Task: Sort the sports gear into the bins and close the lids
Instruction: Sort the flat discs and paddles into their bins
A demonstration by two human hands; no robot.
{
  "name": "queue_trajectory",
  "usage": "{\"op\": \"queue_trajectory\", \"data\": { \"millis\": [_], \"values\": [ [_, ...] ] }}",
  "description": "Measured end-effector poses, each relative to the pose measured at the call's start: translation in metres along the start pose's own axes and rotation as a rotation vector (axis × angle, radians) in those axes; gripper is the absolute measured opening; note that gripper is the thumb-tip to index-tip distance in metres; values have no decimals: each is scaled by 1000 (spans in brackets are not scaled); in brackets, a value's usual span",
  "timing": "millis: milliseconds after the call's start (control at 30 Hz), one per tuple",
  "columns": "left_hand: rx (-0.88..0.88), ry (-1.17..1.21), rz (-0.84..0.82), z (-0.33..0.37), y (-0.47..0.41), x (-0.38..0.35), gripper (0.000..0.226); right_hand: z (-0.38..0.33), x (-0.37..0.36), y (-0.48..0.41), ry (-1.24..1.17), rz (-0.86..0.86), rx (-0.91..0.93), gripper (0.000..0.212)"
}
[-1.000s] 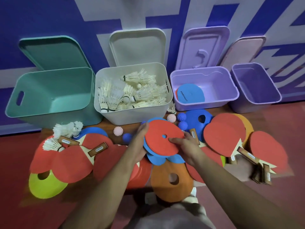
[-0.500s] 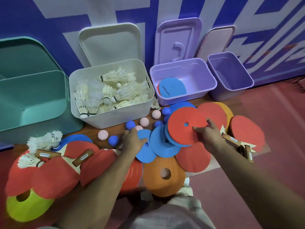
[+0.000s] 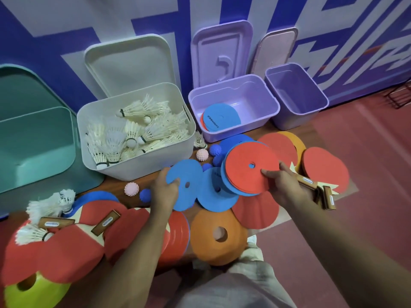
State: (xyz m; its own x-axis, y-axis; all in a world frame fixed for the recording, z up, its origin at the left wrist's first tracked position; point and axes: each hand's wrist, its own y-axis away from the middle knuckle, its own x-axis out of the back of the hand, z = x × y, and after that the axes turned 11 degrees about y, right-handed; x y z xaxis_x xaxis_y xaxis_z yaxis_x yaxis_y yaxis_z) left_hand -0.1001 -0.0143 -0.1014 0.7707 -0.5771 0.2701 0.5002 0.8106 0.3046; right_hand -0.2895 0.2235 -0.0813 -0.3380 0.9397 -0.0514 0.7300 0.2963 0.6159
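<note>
My right hand pinches a small stack of flat discs, red on top with blue beneath, held tilted above the floor pile. A single blue disc is gripped at its left edge by my left hand. Another blue disc lies between them. The lilac bin holds a blue disc over a red one. Shuttlecocks fill the white bin. The teal bin and the purple bin hold nothing I can see.
All lids lean open against the wall behind the bins. Red paddles lie right and left. Spiky balls, an orange cone, a yellow cone and loose shuttlecocks litter the floor.
The disc stack split: my right hand carried the red-topped discs rightward and up, while my left hand stayed with one blue disc. The view shifted right.
</note>
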Motion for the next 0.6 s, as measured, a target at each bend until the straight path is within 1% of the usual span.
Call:
{"op": "queue_trajectory", "data": {
  "millis": [100,167,200,233,267,333,400,467,500,567,600],
  "values": [
    [168,457,-62,13,3,0,27,-3,-6,3,13,-7,11,42],
    [211,614,-181,27,13,-12,27,-4,-11,6,9,-19,15,37],
    [222,643,-242,33,18,-21,27,-5,-14,9,13,-34,9,34],
    [219,627,-291,38,23,-31,26,-5,-15,11,19,-74,1,34],
    [203,572,-317,39,26,-42,24,-4,-15,13,20,-130,-14,39],
    [171,428,-300,39,27,-60,19,-2,-12,16,4,-219,-40,49],
    [172,360,-290,37,28,-74,16,-2,-6,17,-42,-252,-63,57],
    [164,341,-315,35,27,-84,15,-3,2,16,-61,-224,-104,68],
    [154,319,-327,34,28,-88,14,-6,5,19,-18,-230,-98,66],
    [120,252,-333,29,27,-96,15,-10,10,27,134,-256,-40,49],
    [101,191,-331,26,26,-99,21,-11,12,29,196,-264,-12,39]
  ]
}}
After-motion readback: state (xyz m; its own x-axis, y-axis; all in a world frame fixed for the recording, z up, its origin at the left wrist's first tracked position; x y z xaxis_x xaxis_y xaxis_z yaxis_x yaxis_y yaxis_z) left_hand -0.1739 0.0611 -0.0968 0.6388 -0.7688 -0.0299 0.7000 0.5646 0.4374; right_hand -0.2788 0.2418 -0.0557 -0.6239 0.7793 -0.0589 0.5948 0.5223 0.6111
